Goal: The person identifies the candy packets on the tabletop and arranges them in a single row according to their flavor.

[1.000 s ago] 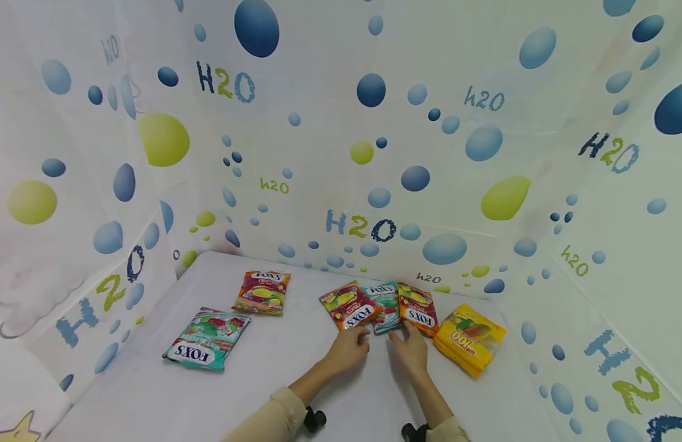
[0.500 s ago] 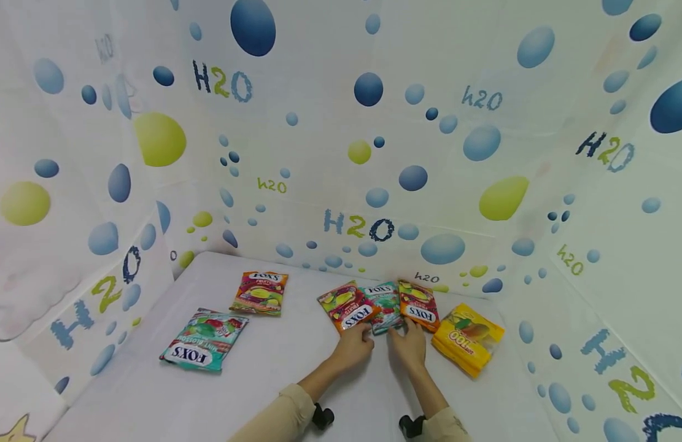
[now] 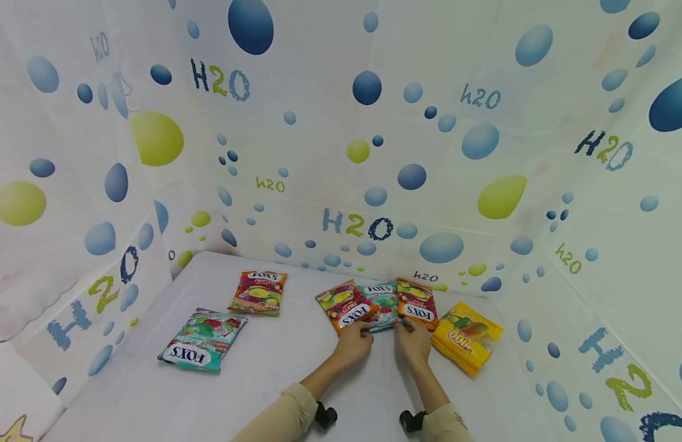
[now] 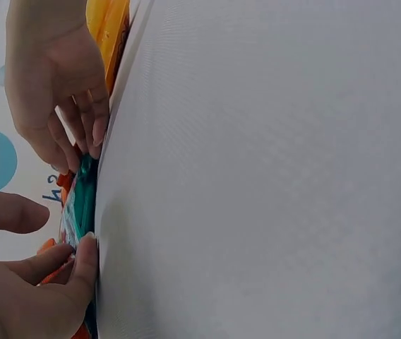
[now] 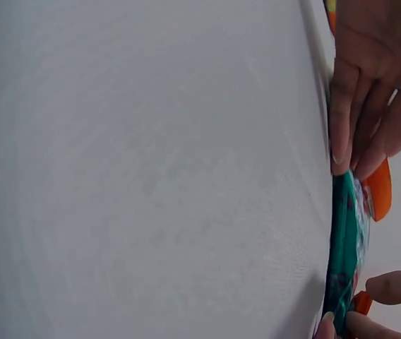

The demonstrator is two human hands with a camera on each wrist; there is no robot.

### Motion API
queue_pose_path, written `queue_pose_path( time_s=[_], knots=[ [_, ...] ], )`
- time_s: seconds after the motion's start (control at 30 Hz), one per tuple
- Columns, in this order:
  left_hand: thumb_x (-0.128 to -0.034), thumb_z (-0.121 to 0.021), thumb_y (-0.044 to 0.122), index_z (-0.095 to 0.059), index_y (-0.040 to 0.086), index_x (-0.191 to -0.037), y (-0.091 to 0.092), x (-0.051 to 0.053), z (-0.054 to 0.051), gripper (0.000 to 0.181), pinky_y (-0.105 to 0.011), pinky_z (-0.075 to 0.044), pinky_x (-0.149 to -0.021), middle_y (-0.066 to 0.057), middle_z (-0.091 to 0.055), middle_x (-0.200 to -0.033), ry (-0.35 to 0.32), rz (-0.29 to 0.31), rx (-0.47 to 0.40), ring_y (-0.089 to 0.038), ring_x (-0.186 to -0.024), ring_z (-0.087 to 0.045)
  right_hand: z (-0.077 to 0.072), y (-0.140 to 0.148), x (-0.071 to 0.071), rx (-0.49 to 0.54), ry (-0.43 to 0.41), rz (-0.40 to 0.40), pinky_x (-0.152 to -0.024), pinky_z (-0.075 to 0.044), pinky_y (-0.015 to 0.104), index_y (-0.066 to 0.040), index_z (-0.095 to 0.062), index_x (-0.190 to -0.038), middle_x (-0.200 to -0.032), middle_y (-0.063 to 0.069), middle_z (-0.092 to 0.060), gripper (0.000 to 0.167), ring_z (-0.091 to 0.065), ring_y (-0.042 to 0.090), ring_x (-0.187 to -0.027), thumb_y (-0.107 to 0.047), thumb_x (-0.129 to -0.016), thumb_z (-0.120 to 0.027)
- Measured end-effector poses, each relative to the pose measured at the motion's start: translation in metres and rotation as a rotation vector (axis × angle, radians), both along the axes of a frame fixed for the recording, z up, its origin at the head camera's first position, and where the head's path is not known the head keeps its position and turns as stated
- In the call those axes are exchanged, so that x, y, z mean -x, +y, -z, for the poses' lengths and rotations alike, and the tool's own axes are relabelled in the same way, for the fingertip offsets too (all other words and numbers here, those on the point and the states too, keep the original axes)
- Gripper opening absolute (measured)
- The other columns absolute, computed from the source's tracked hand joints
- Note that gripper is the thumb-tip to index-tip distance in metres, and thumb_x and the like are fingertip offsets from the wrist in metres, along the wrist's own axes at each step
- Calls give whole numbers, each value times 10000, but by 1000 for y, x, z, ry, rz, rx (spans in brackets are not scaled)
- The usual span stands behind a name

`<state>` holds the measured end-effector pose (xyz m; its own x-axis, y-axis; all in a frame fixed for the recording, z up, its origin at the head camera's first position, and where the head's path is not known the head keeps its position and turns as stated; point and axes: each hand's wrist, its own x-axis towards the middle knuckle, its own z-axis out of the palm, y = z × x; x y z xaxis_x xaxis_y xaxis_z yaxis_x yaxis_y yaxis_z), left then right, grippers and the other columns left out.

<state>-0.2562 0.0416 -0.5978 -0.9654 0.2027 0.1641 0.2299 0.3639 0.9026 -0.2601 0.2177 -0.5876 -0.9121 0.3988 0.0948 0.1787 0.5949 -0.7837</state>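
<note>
A teal Fox's candy packet point(image 3: 385, 301) lies near the table's back edge, between two red-orange Fox's fruit candy packets. My left hand point(image 3: 353, 344) is at its lower left corner, close against the left fruit packet point(image 3: 346, 305). My right hand point(image 3: 414, 345) is at its lower right corner, just below the right fruit packet point(image 3: 417, 301). In the left wrist view, thumb and finger of the left hand point(image 4: 38, 289) pinch the edge of the teal packet point(image 4: 84, 194). The right hand's fingertips meet its other end. The left packet partly overlaps the teal one.
A yellow mango candy bag point(image 3: 466, 337) lies at the right. Over on the left are another red-orange Fox's packet point(image 3: 258, 293) and a larger teal Fox's packet point(image 3: 202, 341). A patterned curtain point(image 3: 341, 123) rises behind the white table point(image 3: 252, 380).
My left hand has shifted right, onto the teal packet's corner. The right hand has edged slightly forward along its edge. The teal packet's near edge sits a little farther back; the other packets have not moved.
</note>
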Motion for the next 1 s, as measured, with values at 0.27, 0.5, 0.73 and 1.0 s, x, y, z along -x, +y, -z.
queue_pose_path(
  time_s=[0.27,0.5,0.73,1.0],
  knots=[
    [-928,-647,53,-642,-129,-1253,-2,0,2,373,-301,-559,-801,-198,-677,-1167,-10,-42,-11,-164,-938,-613,-2,3,1,87,-10,60,-1022,-472,559,55,-736,-1202,-1220,261,-704,345,-620,424,-1180,-207,-983,-686],
    [-938,-650,61,-586,-153,-1332,-3,0,2,453,-429,-587,-890,-211,-681,-1184,-46,-71,-38,-235,-1006,-656,-6,5,0,140,-57,86,-964,-495,534,67,-737,-1183,-1191,260,-713,382,-628,393,-1124,-261,-993,-696],
    [-938,-660,89,-626,-140,-1305,-5,0,4,434,-430,-592,-866,-194,-699,-1121,-76,-95,-45,-249,-982,-683,-7,3,-3,148,-78,100,-860,-517,479,62,-757,-1129,-1114,234,-736,437,-642,351,-1007,-350,-987,-710],
    [-1000,-660,176,-694,-127,-1209,-11,3,0,370,-342,-564,-753,-163,-739,-1039,-129,-96,-47,-171,-840,-623,-8,2,-1,295,-85,96,-710,-480,280,44,-721,-1087,-1080,181,-676,346,-585,259,-943,-290,-995,-705]
  ],
)
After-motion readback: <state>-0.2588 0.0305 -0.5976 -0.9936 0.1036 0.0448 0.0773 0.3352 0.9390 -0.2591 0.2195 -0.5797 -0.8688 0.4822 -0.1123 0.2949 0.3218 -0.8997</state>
